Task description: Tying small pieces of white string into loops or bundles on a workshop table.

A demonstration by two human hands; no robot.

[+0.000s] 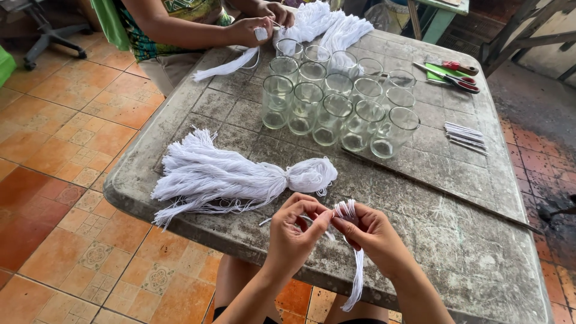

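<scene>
White cotton strands (353, 240) were pinched between both hands just over the table's (420, 240) near edge: the left hand (294, 231) held one thread at its thumb and fingertips, and the right hand (372, 231) gripped a small looped bunch whose tail hung down past the edge. Judging by the layout, the work looked early: the big bundle (234, 174) near the left edge stayed thick and tied at its waist, and the glasses (336, 99) clustered at the table's middle all stood without strands inside. The strands looked soft, thin and slightly frayed. At the far edge another person's hands (264, 24) worked a second bundle (324, 27); scissors (453, 75) lay toward the far right corner.
</scene>
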